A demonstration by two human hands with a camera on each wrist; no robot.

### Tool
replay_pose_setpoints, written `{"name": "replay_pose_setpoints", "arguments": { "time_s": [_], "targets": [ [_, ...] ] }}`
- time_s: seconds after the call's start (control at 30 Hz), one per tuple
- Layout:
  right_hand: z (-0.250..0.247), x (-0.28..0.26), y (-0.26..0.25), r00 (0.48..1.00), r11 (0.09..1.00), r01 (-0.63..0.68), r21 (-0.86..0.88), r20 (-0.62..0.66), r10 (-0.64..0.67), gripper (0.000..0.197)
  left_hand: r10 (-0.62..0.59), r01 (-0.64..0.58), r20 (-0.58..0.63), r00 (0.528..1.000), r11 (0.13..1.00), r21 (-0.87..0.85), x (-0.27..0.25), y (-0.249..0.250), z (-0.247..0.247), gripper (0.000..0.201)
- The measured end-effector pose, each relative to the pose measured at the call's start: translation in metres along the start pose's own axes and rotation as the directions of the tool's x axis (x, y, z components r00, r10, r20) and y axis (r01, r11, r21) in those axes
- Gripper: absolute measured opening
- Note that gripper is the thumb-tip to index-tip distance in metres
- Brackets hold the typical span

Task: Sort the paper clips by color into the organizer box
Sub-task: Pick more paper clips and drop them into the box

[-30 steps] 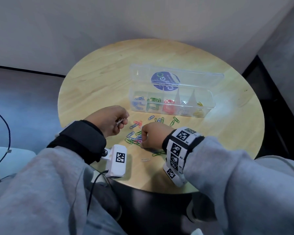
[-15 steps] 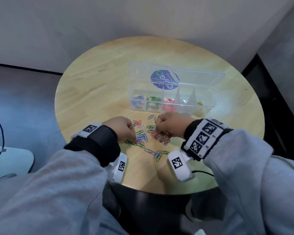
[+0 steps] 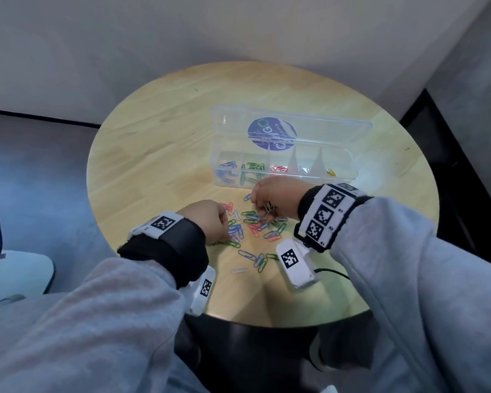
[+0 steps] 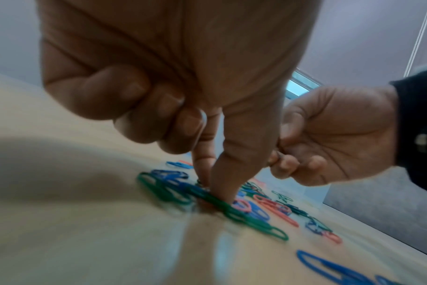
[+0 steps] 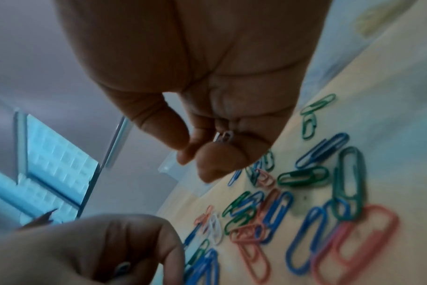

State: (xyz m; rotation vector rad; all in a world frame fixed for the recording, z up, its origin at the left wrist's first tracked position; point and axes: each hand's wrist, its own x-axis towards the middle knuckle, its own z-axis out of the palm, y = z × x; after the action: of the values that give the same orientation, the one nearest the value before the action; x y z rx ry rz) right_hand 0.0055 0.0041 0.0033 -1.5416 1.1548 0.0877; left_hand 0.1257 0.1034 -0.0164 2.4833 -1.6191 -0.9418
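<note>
The right hand (image 3: 275, 198) is up off the round desk (image 3: 159, 143), its grip closed on a few silver paper clips (image 5: 223, 136). The left hand (image 3: 210, 219) reaches down into the pile of loose clips (image 3: 251, 225). Its thumb and pointer finger pinch at a clip (image 4: 202, 184) I cannot see well. The clear organizer box (image 3: 349, 163) sits open just behind the pile, with sorted clips inside

Grey sleeves (image 3: 408, 279) are worn on both arms. Behind the fingers, a black band (image 3: 179, 245) is worn on each wrist. White tags with black squares (image 3: 328, 215) are fixed on the bands.
</note>
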Motion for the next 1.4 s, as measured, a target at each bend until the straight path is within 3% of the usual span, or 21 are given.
{"name": "replay_pose_setpoints", "arguments": {
  "time_s": [0.03, 0.1, 0.2, 0.33, 0.6, 0.73, 0.87, 1.0, 1.07, 1.17, 1.23, 1.4],
  "targets": [
    [0.0, 0.001, -0.002, 0.998, 0.984, 0.061, -0.17, -0.002, -0.062, 0.017, 0.002, -0.002, 0.0, 1.0, 1.0, 0.002, 0.0, 0.0, 0.0, 0.005],
    [0.001, 0.002, -0.006, 0.984, 0.852, 0.16, -0.498, 0.009, -0.179, 0.01, -0.007, 0.007, 0.007, 1.0, 1.0, -0.01, 0.001, 0.0, 0.0, 0.003],
    [0.008, 0.003, -0.013, 0.963, 0.647, 0.226, -0.729, 0.067, -0.261, 0.019, -0.018, 0.019, 0.013, 1.0, 0.998, -0.057, 0.001, -0.005, -0.001, 0.008],
    [0.02, 0.011, -0.015, 0.964, 0.51, 0.239, -0.826, 0.14, -0.224, 0.032, -0.025, 0.03, 0.035, 0.999, 0.993, -0.118, 0.0, -0.011, -0.003, 0.013],
    [0.017, 0.016, -0.009, 0.955, 0.482, 0.258, -0.838, 0.146, -0.257, 0.006, -0.046, 0.06, 0.052, 0.998, 0.952, -0.299, -0.001, -0.02, -0.015, 0.009],
    [0.013, 0.014, -0.003, 0.956, 0.514, 0.246, -0.822, 0.12, -0.266, 0.007, -0.066, 0.112, 0.126, 0.99, 0.909, -0.401, -0.003, -0.019, -0.02, 0.018],
    [0.002, 0.006, -0.001, 0.962, 0.651, 0.219, -0.727, 0.049, -0.269, 0.009, -0.075, 0.135, 0.12, 0.99, 0.77, -0.624, -0.004, -0.019, -0.024, 0.028],
    [-0.011, -0.002, 0.007, 0.98, 0.892, 0.2, -0.406, 0.068, -0.188, 0.02, -0.06, 0.109, 0.092, 0.994, 0.595, -0.796, -0.006, -0.017, -0.03, 0.034],
    [-0.011, -0.006, 0.015, 0.983, 0.958, 0.18, -0.225, 0.081, -0.166, 0.024, -0.047, 0.104, 0.093, 0.995, 0.532, -0.841, -0.008, -0.017, -0.031, 0.035],
    [-0.005, -0.012, 0.026, 0.98, 0.989, 0.144, -0.024, 0.139, -0.14, 0.025, -0.054, 0.102, 0.087, 0.995, 0.448, -0.888, -0.01, -0.017, -0.034, 0.029],
    [0.0, -0.015, 0.029, 0.968, 0.993, 0.106, 0.052, 0.223, -0.115, 0.025, -0.059, 0.124, 0.109, 0.992, 0.439, -0.89, -0.013, -0.016, -0.035, 0.03],
    [0.014, -0.022, 0.026, 0.965, 0.998, 0.038, 0.041, 0.257, -0.047, 0.033, -0.045, 0.176, 0.172, 0.984, 0.39, -0.904, -0.014, -0.019, -0.037, 0.037]
  ]
}}
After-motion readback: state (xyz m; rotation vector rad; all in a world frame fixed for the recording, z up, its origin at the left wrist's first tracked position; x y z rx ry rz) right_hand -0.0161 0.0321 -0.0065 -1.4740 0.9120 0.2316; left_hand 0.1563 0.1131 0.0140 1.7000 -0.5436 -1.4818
